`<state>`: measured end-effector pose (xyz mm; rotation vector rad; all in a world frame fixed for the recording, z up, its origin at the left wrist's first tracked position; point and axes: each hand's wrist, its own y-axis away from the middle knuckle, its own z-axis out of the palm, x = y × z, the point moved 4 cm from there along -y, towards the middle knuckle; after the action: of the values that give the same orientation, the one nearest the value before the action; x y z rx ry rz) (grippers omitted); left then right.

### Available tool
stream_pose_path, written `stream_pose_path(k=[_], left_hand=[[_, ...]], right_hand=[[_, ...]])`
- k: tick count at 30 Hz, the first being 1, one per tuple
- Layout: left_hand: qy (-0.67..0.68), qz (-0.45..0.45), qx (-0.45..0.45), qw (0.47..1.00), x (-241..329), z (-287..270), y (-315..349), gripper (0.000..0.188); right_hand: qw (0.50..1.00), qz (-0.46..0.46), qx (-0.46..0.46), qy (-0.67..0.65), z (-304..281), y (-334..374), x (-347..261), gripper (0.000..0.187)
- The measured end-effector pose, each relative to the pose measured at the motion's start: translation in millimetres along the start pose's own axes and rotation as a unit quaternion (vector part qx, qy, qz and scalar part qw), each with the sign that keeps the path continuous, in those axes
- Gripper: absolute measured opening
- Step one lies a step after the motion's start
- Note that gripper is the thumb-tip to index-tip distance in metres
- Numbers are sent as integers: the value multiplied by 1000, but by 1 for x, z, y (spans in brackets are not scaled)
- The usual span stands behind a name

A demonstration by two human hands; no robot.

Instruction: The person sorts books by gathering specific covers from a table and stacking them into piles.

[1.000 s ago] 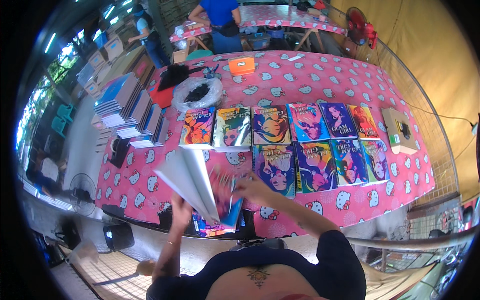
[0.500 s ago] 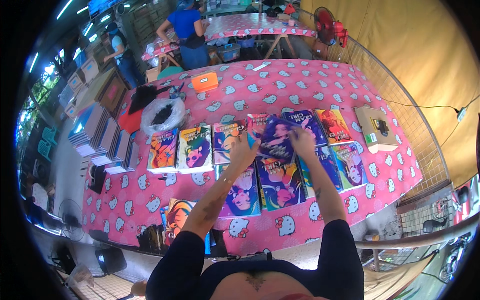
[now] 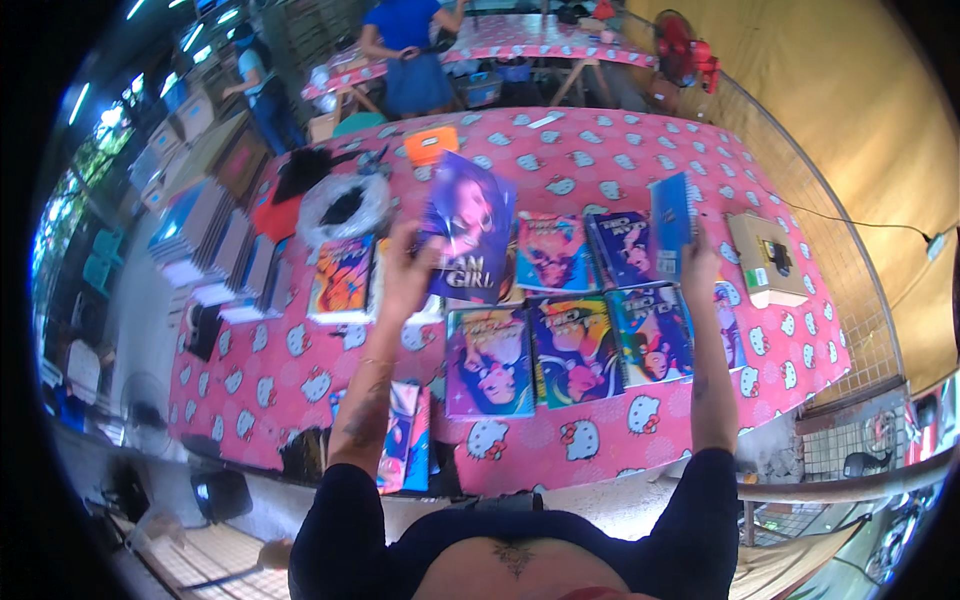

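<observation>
My left hand (image 3: 408, 268) grips a purple spiral notebook (image 3: 468, 232) by its side and holds it up over the table, its cover showing a woman's face. On the right, my right hand (image 3: 702, 262) is closed on a blue notebook (image 3: 672, 222), tilted nearly edge-on. Beneath and between them lie notebooks with bright illustrated covers: a pink-and-teal one (image 3: 552, 252), a dark purple one (image 3: 618, 248), and a nearer row with a violet one (image 3: 490, 362), a yellow-and-purple one (image 3: 577, 350) and a blue-green one (image 3: 650, 336). An orange one (image 3: 342, 278) rests left of my left hand, which partly hides another.
Stacks of notebooks (image 3: 205, 240) stand at the left edge, beside a plastic bag (image 3: 365, 205). An orange box (image 3: 431, 146) sits farther back, a cardboard box (image 3: 765, 258) at the right. More notebooks (image 3: 400, 440) lie by my left forearm. Two people work beyond.
My hands have spread apart and risen. The purple notebook has passed from the middle, near my right hand, into my left hand; my right hand now holds the blue one. The view has shifted slightly.
</observation>
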<state>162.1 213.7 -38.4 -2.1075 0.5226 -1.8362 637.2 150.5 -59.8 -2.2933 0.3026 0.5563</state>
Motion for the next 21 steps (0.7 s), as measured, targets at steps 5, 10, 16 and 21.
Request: stream_pose_path(k=[5, 10, 16, 21], left_hand=[[179, -116, 109, 971, 47, -164, 101, 55], [38, -135, 146, 979, -16, -221, 255, 47], [-313, -271, 25, 910, -50, -243, 306, 68], [68, -495, 3, 866, -97, -256, 293, 48]], right_hand=[[972, -97, 115, -179, -30, 146, -195, 18], [877, -298, -269, -263, 63, 320, -319, 16], [920, -94, -315, -213, 72, 392, -348, 50], [819, 237, -381, -359, 149, 389, -319, 56]])
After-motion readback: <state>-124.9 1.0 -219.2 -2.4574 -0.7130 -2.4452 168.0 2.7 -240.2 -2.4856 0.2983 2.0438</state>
